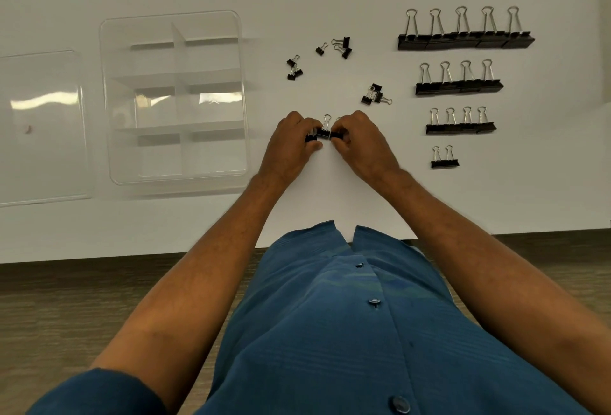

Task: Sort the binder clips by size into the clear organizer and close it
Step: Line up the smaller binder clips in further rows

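Observation:
My left hand [292, 142] and my right hand [362, 140] meet at the table's middle, fingers pinched on a short row of small black binder clips [324, 132] standing between them. Sorted rows of clips line the right side: the largest row [464, 40], a medium row [458, 86], a smaller row [460, 127] and a pair [444, 162]. Loose small clips lie in clusters at the far middle [344, 46], the left [293, 71] and the right [375, 95]. The clear organizer [175, 97] sits open and empty at the left.
The organizer's clear lid [39, 127] lies flat to the left of the organizer. The white table's front edge [132, 257] runs just beyond my elbows, with wood-look floor below it.

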